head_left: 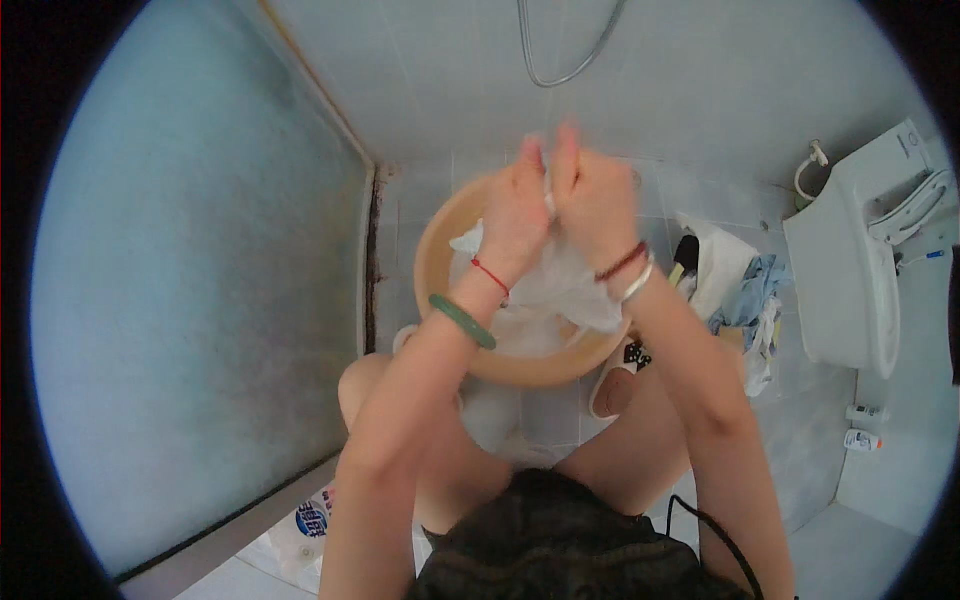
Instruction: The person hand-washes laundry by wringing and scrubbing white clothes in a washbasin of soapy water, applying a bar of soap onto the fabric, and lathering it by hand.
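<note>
Over a tan round basin (pixel 432 255), both of my hands are closed on a white wet-looking cloth (pixel 572 288). My left hand (pixel 515 215), below a red string and a green bangle, grips it with the thumb pointing up and away. Close beside it, my right hand (pixel 598 205) grips the cloth too, with a dark red bracelet and a silver bangle at the wrist. Both hands are a little blurred. The cloth hangs from the fists into the basin, where more white fabric and cloudy suds show. How the fingers wrap it is partly hidden.
A pile of clothes (pixel 735 285) lies on the tiled floor to the right, near a white ceramic fixture (pixel 845 290). Two white bottles (pixel 862 441) stand by the right wall. Frosted glass (pixel 210 270) walls the left side. A shower hose (pixel 560 82) hangs ahead.
</note>
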{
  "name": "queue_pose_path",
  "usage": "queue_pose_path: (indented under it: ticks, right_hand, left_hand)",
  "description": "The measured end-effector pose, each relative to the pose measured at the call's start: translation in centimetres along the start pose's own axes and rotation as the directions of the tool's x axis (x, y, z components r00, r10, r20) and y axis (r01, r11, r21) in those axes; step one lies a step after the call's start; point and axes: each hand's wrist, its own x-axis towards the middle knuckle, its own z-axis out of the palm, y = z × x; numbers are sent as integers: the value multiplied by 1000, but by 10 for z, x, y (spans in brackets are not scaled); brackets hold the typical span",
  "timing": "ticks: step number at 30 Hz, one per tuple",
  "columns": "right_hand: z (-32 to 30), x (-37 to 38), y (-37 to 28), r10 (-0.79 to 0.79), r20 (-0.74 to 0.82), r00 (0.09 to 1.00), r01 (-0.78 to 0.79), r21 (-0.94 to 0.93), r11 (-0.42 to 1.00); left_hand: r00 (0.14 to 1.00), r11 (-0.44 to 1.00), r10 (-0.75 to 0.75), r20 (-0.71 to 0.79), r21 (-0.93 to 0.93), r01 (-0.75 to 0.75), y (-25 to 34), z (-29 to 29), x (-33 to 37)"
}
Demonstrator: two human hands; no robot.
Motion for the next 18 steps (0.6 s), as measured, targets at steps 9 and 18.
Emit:
queue_pose_path:
  ticks: [9, 18]
  right_hand:
    - [10, -3, 3, -84, -5, 996, 83, -91, 992]
    - [9, -18, -2, -110, -37, 993, 112, 65, 992]
  left_hand:
    - [992, 986, 129, -18, -102, -130, -36, 11, -10]
    - [914, 822, -350, 205, -401, 405, -3, -6, -10]
